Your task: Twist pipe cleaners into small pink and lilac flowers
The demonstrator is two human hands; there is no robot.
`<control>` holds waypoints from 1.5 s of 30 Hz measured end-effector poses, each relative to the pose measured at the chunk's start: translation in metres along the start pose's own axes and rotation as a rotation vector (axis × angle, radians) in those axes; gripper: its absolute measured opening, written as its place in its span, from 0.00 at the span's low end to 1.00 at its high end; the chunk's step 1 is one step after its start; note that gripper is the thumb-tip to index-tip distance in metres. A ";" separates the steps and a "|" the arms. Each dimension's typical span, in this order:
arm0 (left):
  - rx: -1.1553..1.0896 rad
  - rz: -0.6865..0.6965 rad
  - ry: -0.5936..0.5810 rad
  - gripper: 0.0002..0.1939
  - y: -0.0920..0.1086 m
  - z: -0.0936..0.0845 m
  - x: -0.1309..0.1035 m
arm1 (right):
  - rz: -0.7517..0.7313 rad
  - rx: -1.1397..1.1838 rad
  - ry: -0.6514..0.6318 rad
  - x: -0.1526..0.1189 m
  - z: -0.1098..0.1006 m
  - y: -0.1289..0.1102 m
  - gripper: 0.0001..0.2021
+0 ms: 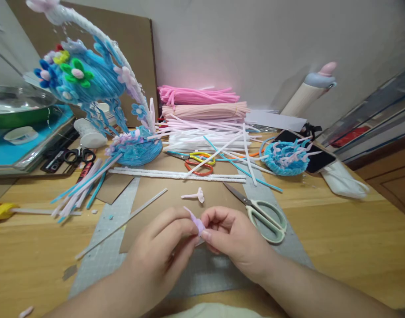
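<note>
Between my two hands is a short lilac pipe cleaner piece (197,224), bent and partly hidden by the fingers. My left hand (166,243) pinches it from the left, thumb and fingers pressed together. From the right, my right hand (230,234) grips its lower end between thumb and forefinger. Just beyond the fingertips a small pale pink pipe cleaner flower with a stem (197,195) lies on the brown cardboard (152,216). Large scissors with pale green handles (267,221) rest to the right of my right hand.
Bundles of pink and white pipe cleaners (205,112) lie along the wall. A tall blue jellyfish-like pipe cleaner piece (93,75) stands at left. Small scissors (199,163), a glue stick (123,223), a blue fuzzy piece (285,159) and a yellow glue gun (2,213) surround the grey mat (99,234).
</note>
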State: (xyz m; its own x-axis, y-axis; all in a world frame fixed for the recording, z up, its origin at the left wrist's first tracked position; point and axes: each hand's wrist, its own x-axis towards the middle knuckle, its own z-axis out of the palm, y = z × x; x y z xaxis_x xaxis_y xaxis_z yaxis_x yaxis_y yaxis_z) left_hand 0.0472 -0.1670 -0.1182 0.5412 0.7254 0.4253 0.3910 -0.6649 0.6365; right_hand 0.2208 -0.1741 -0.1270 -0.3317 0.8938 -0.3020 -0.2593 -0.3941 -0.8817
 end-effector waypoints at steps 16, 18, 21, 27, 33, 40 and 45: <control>-0.313 -0.340 -0.102 0.07 0.003 -0.003 0.007 | 0.087 0.063 0.017 0.002 0.000 0.008 0.15; -0.513 -0.472 -0.075 0.07 0.001 -0.001 0.008 | 0.090 0.066 0.031 0.002 0.000 0.007 0.15; -0.900 -0.698 -0.070 0.08 -0.004 0.002 0.009 | 0.099 0.075 0.032 0.002 0.001 0.006 0.16; -1.124 -0.870 -0.108 0.09 -0.007 0.005 0.010 | 0.120 0.013 0.021 0.002 0.001 0.004 0.13; -0.547 -0.620 0.011 0.03 0.000 0.006 0.010 | 0.035 -0.141 0.126 0.002 0.003 -0.001 0.10; -0.595 -0.540 -0.028 0.06 0.001 0.003 0.009 | -0.056 -0.159 0.083 -0.001 0.008 0.002 0.08; -0.793 -0.651 -0.002 0.05 0.002 0.005 0.009 | -0.128 -0.166 0.022 -0.004 0.006 0.008 0.07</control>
State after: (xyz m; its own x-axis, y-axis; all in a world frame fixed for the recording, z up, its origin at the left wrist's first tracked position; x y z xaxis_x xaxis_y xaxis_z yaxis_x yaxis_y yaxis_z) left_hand 0.0564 -0.1631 -0.1159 0.4011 0.9028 -0.1553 0.0048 0.1675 0.9859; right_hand 0.2146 -0.1820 -0.1309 -0.2853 0.9393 -0.1904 -0.1439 -0.2383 -0.9605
